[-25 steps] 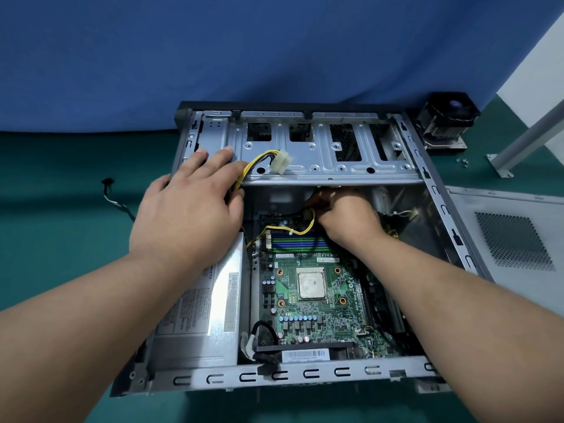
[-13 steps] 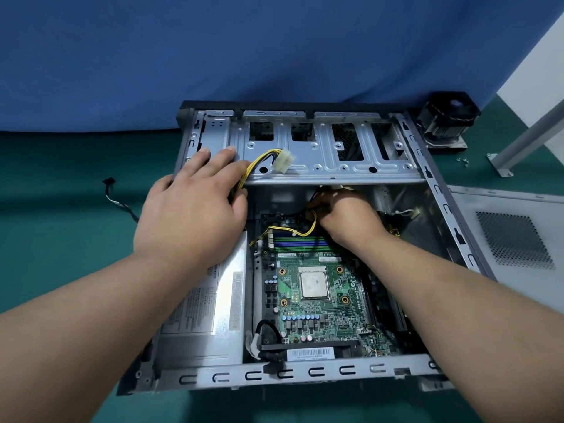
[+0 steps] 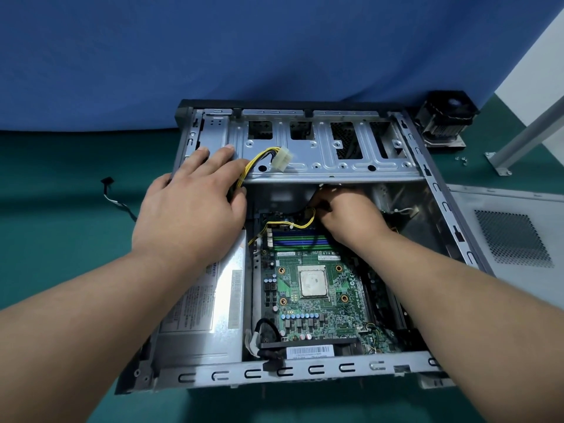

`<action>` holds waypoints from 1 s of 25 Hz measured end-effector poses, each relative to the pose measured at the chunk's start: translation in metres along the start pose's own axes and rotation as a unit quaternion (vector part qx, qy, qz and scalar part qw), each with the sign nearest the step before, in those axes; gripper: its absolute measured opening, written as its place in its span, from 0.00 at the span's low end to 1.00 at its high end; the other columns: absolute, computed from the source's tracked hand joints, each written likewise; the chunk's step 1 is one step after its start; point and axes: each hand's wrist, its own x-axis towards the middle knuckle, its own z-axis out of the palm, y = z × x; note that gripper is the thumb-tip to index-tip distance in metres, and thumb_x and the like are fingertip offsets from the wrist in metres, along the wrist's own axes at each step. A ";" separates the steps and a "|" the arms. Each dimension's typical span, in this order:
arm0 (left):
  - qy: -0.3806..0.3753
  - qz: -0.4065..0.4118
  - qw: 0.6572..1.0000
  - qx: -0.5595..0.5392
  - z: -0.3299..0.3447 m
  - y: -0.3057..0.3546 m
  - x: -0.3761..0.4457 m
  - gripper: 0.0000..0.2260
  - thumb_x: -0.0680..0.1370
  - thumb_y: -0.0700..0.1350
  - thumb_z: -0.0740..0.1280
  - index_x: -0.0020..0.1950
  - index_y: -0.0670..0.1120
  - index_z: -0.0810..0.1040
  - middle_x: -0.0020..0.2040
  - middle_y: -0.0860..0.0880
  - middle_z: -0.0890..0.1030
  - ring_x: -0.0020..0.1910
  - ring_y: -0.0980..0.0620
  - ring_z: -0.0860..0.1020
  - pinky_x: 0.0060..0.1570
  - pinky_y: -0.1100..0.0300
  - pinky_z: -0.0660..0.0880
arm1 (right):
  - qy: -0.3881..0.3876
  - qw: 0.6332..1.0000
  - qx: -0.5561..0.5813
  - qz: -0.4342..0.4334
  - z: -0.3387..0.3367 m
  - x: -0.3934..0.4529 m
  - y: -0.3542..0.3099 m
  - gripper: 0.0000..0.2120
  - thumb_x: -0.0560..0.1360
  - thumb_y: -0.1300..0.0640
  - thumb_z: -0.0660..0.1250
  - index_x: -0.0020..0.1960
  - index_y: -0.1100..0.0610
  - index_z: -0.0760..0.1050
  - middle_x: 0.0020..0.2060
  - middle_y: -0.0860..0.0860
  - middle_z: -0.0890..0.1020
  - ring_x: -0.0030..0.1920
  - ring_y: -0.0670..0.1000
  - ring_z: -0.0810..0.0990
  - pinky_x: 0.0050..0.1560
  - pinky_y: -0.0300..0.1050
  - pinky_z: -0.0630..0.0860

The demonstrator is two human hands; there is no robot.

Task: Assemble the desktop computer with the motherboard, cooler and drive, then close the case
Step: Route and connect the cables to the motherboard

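At the left edge a loose cable point(image 3: 117, 198) lies on the green counter point(image 3: 61, 239). The left hand point(image 3: 189, 209) rests flat, fingers straight, on the open computer case point(image 3: 305, 369) at centre. The motherboard point(image 3: 314, 288) sits inside. The right hand point(image 3: 348, 218) curls around yellow wires point(image 3: 308, 222). The cooler point(image 3: 445, 117) stands upper right.

Even, soft overhead light, fairly bright. Glare whitens the power supply point(image 3: 213, 300) label. Deep shadow fills the case point(image 3: 305, 372) interior far right. Wide-angle bending curves the edges; near forearms look slightly soft.
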 end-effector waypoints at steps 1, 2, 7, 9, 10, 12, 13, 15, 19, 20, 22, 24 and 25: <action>0.000 0.000 1.000 0.001 0.000 -0.001 0.000 0.21 0.83 0.58 0.54 0.77 0.63 0.62 0.80 0.65 0.60 0.81 0.58 0.55 0.74 0.43 0.61 | -0.002 1.000 -0.008 -0.005 0.000 0.001 -0.001 0.14 0.78 0.56 0.66 0.60 0.43 0.81 0.55 0.54 0.84 0.54 0.61 0.81 0.50 0.47 0.77; -0.001 0.000 1.000 0.001 0.000 -0.001 0.000 0.21 0.83 0.58 0.54 0.77 0.63 0.61 0.80 0.65 0.60 0.81 0.58 0.55 0.74 0.43 0.61 | -0.007 1.000 -0.019 -0.009 -0.001 0.002 -0.003 0.15 0.78 0.57 0.65 0.61 0.43 0.80 0.55 0.54 0.84 0.54 0.61 0.81 0.49 0.47 0.76; -0.005 0.003 1.000 -0.001 -0.001 0.000 -0.001 0.21 0.83 0.58 0.55 0.77 0.64 0.62 0.80 0.64 0.60 0.81 0.57 0.55 0.74 0.43 0.61 | -0.024 0.998 -0.059 -0.012 -0.004 0.000 -0.010 0.18 0.76 0.60 0.64 0.63 0.47 0.79 0.56 0.57 0.83 0.55 0.62 0.80 0.50 0.47 0.73; -0.008 0.005 1.000 -0.004 -0.002 -0.001 -0.001 0.21 0.83 0.58 0.55 0.77 0.65 0.62 0.80 0.64 0.60 0.81 0.57 0.54 0.74 0.42 0.60 | -0.019 0.998 -0.061 -0.016 -0.005 -0.004 -0.012 0.18 0.76 0.61 0.64 0.63 0.48 0.78 0.56 0.57 0.82 0.56 0.62 0.80 0.49 0.47 0.71; -0.010 0.005 1.000 -0.006 -0.002 -0.001 0.000 0.20 0.83 0.59 0.55 0.76 0.65 0.63 0.80 0.64 0.60 0.81 0.57 0.55 0.74 0.42 0.60 | -0.021 0.998 -0.063 -0.019 -0.006 -0.007 -0.013 0.18 0.76 0.62 0.64 0.63 0.48 0.78 0.56 0.57 0.82 0.56 0.62 0.79 0.51 0.48 0.71; -0.011 0.006 1.000 -0.009 -0.002 -0.001 0.000 0.20 0.83 0.59 0.56 0.76 0.66 0.64 0.80 0.64 0.61 0.81 0.56 0.55 0.73 0.42 0.60 | -0.045 0.997 -0.064 -0.026 -0.012 -0.013 -0.013 0.18 0.76 0.63 0.63 0.63 0.48 0.78 0.56 0.56 0.82 0.57 0.62 0.79 0.55 0.50 0.74; -0.011 0.006 1.000 -0.010 -0.002 -0.001 0.000 0.19 0.83 0.59 0.56 0.75 0.66 0.64 0.80 0.64 0.61 0.81 0.56 0.55 0.73 0.42 0.60 | -0.066 0.995 -0.073 -0.030 -0.017 -0.016 -0.013 0.17 0.77 0.62 0.63 0.63 0.49 0.78 0.55 0.56 0.82 0.57 0.62 0.79 0.56 0.51 0.76; -0.013 0.007 1.000 -0.013 -0.004 0.000 -0.001 0.19 0.83 0.59 0.56 0.75 0.68 0.64 0.80 0.64 0.61 0.81 0.55 0.55 0.73 0.42 0.60 | -0.116 0.986 -0.108 -0.045 -0.028 -0.027 -0.015 0.13 0.79 0.58 0.64 0.62 0.51 0.76 0.56 0.56 0.81 0.58 0.61 0.79 0.57 0.52 0.78; -0.020 0.007 0.999 -0.025 -0.006 0.001 -0.002 0.19 0.84 0.59 0.57 0.75 0.69 0.65 0.80 0.63 0.62 0.81 0.54 0.55 0.73 0.41 0.59 | -0.082 0.994 0.015 -0.069 -0.056 -0.053 -0.026 0.09 0.80 0.48 0.66 0.57 0.47 0.82 0.50 0.45 0.85 0.55 0.49 0.82 0.58 0.48 0.78; -0.022 0.009 0.999 -0.026 -0.006 0.002 -0.003 0.18 0.84 0.59 0.57 0.74 0.69 0.65 0.80 0.63 0.62 0.81 0.53 0.55 0.73 0.40 0.59 | -0.026 0.995 0.071 -0.069 -0.063 -0.058 -0.032 0.06 0.80 0.47 0.67 0.51 0.46 0.83 0.43 0.41 0.84 0.47 0.42 0.81 0.50 0.41 0.77; -0.028 0.012 0.999 -0.025 -0.008 0.002 -0.003 0.19 0.84 0.59 0.57 0.74 0.70 0.64 0.79 0.63 0.62 0.81 0.53 0.55 0.73 0.40 0.59 | 0.104 0.981 0.145 -0.074 -0.075 -0.062 -0.043 0.05 0.78 0.48 0.69 0.45 0.47 0.81 0.38 0.41 0.82 0.38 0.39 0.78 0.39 0.29 0.70; -0.032 0.013 0.999 -0.024 -0.009 0.002 -0.003 0.19 0.84 0.60 0.57 0.75 0.72 0.62 0.79 0.63 0.63 0.81 0.53 0.55 0.73 0.40 0.59 | 0.165 0.970 0.157 -0.084 -0.084 -0.056 -0.054 0.05 0.77 0.50 0.71 0.52 0.48 0.79 0.45 0.42 0.81 0.39 0.40 0.76 0.43 0.29 0.69; -0.034 0.015 0.999 -0.024 -0.009 0.002 -0.004 0.20 0.83 0.60 0.57 0.75 0.73 0.61 0.79 0.63 0.63 0.81 0.53 0.55 0.73 0.40 0.59 | 0.155 0.974 0.140 -0.090 -0.088 -0.050 -0.059 0.10 0.77 0.50 0.71 0.57 0.49 0.79 0.50 0.43 0.80 0.41 0.40 0.76 0.48 0.33 0.71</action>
